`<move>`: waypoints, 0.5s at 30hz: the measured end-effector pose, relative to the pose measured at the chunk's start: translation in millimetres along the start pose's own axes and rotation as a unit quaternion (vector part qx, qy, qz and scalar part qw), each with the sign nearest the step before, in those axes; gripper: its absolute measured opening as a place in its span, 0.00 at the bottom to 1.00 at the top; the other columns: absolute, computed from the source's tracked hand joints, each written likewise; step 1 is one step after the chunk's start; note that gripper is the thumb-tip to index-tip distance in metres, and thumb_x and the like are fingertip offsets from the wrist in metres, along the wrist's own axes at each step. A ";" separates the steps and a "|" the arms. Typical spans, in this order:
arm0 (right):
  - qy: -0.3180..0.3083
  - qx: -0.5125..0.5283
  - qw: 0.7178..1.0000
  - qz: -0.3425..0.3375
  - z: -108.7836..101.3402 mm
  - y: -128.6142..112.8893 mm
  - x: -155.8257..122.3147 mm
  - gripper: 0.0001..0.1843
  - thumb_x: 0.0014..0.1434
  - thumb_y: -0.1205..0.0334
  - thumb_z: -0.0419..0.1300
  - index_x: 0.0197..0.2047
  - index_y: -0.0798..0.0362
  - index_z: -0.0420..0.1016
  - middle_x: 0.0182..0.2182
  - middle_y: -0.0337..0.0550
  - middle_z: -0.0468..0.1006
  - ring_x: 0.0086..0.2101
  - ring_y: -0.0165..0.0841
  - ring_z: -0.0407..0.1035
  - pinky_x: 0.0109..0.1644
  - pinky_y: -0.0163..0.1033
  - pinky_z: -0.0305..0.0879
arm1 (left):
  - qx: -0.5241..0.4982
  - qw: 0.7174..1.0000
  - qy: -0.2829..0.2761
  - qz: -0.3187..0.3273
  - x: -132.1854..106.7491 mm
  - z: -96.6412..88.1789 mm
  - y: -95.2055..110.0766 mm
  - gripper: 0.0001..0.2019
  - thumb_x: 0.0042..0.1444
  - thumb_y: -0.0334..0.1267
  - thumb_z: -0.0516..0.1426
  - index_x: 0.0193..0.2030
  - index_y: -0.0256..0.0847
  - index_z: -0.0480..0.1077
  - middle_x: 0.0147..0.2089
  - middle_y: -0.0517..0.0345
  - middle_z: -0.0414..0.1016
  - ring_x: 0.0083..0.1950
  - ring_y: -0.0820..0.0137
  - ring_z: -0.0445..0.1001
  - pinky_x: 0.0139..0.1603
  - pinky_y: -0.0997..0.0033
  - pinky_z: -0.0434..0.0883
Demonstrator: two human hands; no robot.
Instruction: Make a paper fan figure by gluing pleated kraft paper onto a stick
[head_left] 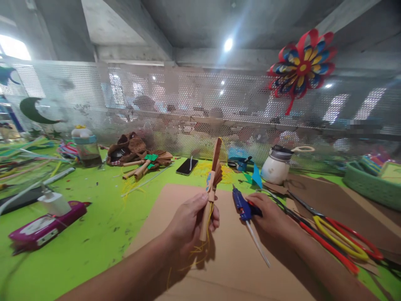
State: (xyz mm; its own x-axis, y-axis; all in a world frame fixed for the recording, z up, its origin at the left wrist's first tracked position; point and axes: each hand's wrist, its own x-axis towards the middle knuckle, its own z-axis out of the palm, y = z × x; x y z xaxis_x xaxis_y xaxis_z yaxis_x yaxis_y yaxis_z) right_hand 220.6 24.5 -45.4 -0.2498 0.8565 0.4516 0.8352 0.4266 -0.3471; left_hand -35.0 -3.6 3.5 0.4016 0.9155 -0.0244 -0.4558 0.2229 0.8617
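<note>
My left hand (191,219) is closed round a brown paper craft stick (212,184) with folded brown fans and yellow strands, held upright over a cardboard sheet (225,259). My right hand (271,217) grips the handle of a blue glue gun (241,205) that lies on the cardboard, nozzle pointing away, a glue stick trailing from its back. The two hands are a short way apart.
Red and yellow scissors (338,238) lie to the right, next to a white jar (275,167) and a green basket (369,182). A phone (187,166), more brown paper crafts (144,163), a magenta case (46,225) and a jar (86,146) sit on the green table (94,234).
</note>
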 end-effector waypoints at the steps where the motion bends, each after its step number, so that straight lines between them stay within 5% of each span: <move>1: 0.010 0.005 1.000 0.001 -4.8 -6.9 -0.6 0.21 0.48 0.73 0.57 0.46 0.53 0.75 0.46 0.51 0.74 0.49 0.43 0.66 0.55 0.49 0.61 | 0.002 1.000 0.003 -0.002 -0.2 0.1 0.1 0.08 0.60 0.39 0.51 0.39 0.36 0.65 0.24 0.58 0.70 0.22 0.73 0.68 0.22 0.77 0.62; 7: 0.083 0.207 0.974 0.030 -38.5 -70.6 -6.3 0.11 0.62 0.60 0.53 0.39 0.53 0.76 0.37 0.47 0.77 0.39 0.38 0.71 0.43 0.44 0.68 | 0.045 0.999 -0.029 -0.011 -5.2 3.4 -2.5 0.10 0.61 0.42 0.50 0.38 0.37 0.65 0.26 0.57 0.71 0.24 0.73 0.69 0.24 0.77 0.63; 15: 0.046 0.461 0.880 0.100 -49.5 -105.4 -11.1 0.15 0.58 0.54 0.60 0.44 0.54 0.75 0.39 0.46 0.78 0.37 0.34 0.71 0.41 0.40 0.68 | 0.110 0.990 -0.062 -0.057 -11.0 8.7 -12.4 0.10 0.59 0.44 0.54 0.39 0.38 0.65 0.27 0.56 0.71 0.24 0.73 0.70 0.25 0.76 0.64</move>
State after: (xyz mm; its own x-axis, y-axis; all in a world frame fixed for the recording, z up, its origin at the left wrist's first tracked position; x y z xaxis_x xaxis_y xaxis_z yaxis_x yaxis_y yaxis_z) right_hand 159.6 -44.4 26.8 -0.0669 0.9321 0.3560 0.0941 0.3611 -0.9278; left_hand -26.9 -19.3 -2.4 0.5407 0.8376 -0.0778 -0.2237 0.2323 0.9466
